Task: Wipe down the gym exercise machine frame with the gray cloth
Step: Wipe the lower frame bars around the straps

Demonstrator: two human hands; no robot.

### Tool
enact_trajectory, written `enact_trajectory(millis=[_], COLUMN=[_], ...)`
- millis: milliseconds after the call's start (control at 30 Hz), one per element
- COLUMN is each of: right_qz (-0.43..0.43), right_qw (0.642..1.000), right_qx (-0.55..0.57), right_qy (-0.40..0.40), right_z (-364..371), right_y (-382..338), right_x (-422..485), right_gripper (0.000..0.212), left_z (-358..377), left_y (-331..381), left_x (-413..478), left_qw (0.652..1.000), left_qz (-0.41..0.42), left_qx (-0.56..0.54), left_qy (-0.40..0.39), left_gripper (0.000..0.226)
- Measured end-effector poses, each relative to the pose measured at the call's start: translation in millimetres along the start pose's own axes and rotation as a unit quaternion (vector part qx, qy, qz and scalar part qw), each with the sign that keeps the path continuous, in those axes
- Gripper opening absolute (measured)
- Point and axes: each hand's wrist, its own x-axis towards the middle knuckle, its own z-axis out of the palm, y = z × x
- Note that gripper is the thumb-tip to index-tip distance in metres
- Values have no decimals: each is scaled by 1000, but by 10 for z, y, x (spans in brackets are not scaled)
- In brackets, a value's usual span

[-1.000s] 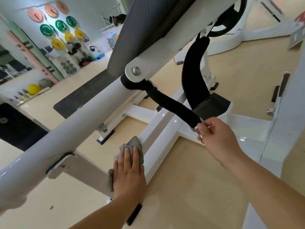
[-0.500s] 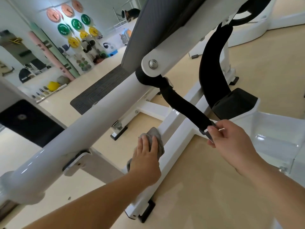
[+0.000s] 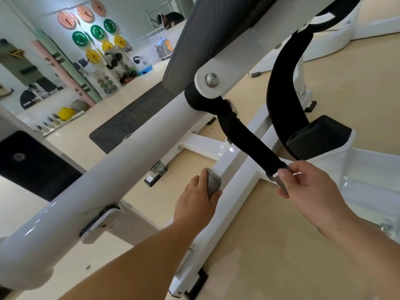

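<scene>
Cloth (image 3: 213, 184), gray and bunched into a wad, pressed against the near side of the white floor rail (image 3: 236, 163) of the machine frame, just short of the point where a cross-member joins it. Your left hand (image 3: 195, 202) covers the cloth from this side, fingers and thumb curled round it, so that only its upper edge shows past your fingertips. The rail runs from the lower middle of the view, where it ends in a black foot (image 3: 200, 282), up toward the centre.

Your right hand (image 3: 309, 187), to the right of the rail and apart from the left, pinches the metal end fitting (image 3: 279, 180) of a black strap (image 3: 249, 139) between thumb and fingers. The strap rises taut from this grip to a loop round the large white tube (image 3: 108, 187), just below a pivot bolt (image 3: 211, 79). Above the bolt lies a gray pad (image 3: 205, 35).

Beyond the frame, a dark ribbed mat (image 3: 129, 122) lies on the pale floor (image 3: 281, 245), and coloured weight plates (image 3: 95, 32) hang on the far wall.
</scene>
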Motion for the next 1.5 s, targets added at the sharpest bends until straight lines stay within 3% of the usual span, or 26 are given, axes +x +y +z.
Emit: enact_trajectory(millis=[133, 300, 400, 533, 600, 700, 800, 967, 1067, 1167, 1267, 1500], right_qz=[-9, -5, -45, -117, -95, -24, 13, 0, -31, -36, -22, -15], right_qw=[1000, 1000, 997, 985, 988, 998, 996, 993, 992, 992, 994, 994], right_qx=[-3, -12, -55, -87, -83, -7, 56, 48, -7, -23, 14, 60], right_qy=[-16, -15, 25, 94, 88, 60, 65, 106, 123, 119, 104, 86], right_z=[83, 118, 73, -26, -94, -146, -118, -164, -200, -230, -224, -83], right_y=[-50, 8, 58, 7, -8, 7, 23, 91, 123, 139, 105, -41], right_x=[-29, -63, -105, -112, -35, 75, 106, 120, 72, 63, 93, 133], right_gripper=[15, 16, 18, 15, 19, 19, 17, 15, 17, 19, 17, 21], left_z=[51, 137, 98, 85, 108, 164, 189, 235, 274, 208, 50, 28], left_y=[-80, 47, 176, 220, 181, 144, 229, 623, 778, 765, 604, 347], left_x=[-506, -388, 33, 235, 35, -270, -162, 481, 743, 833, 698, 186], left_qw=[996, 994, 995, 997, 999, 996, 991, 988, 990, 993, 987, 989], left_qz=[-41, -96, -99, -56, -18, 39, 35, 62, 75, 82, 94, 74], left_qx=[15, 30, 1, -12, -9, 83, 129, 137, 115, 45, -42, -46], left_qy=[74, 53, 5, -42, -29, -13, -8, -20, -36, -68, -122, -121], left_gripper=[67, 67, 81, 70, 69, 70, 70, 99, 100, 71, 60, 74])
